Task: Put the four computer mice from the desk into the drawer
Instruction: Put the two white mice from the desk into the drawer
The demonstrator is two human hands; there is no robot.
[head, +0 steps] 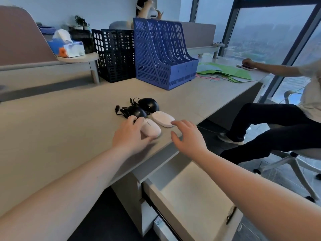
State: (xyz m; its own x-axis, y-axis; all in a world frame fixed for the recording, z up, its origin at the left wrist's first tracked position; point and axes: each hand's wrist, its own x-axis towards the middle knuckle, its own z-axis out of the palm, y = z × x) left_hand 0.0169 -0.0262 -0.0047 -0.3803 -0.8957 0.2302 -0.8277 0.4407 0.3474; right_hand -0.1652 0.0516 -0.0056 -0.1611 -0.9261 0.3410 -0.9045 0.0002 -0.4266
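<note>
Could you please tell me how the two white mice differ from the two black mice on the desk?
The two flat white computer mice show no cables, while the two rounded black computer mice have dark cords bundled beside them. The white pair lies nearer the desk edge, the black pair behind it. The left hand rests on one white mouse and the right hand reaches the other; no hand reaches for the black ones. All four lie on the grey desk.
</note>
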